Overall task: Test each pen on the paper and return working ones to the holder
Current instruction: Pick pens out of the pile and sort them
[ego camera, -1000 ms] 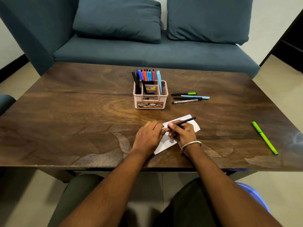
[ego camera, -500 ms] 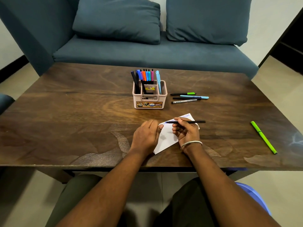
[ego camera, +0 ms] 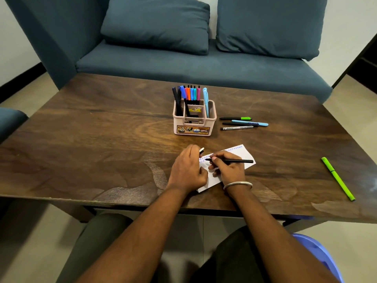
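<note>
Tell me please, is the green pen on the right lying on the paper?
No, the green pen lies on bare table, well apart from the paper.

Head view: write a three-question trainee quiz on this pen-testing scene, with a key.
1. True or false: the right hand holds a black pen over the paper.
2. How many pens lie in the group right of the holder? A) two B) four C) six
3. What colour is the lone pen near the table's right edge?

Key: 1 true; 2 B; 3 green.
</note>
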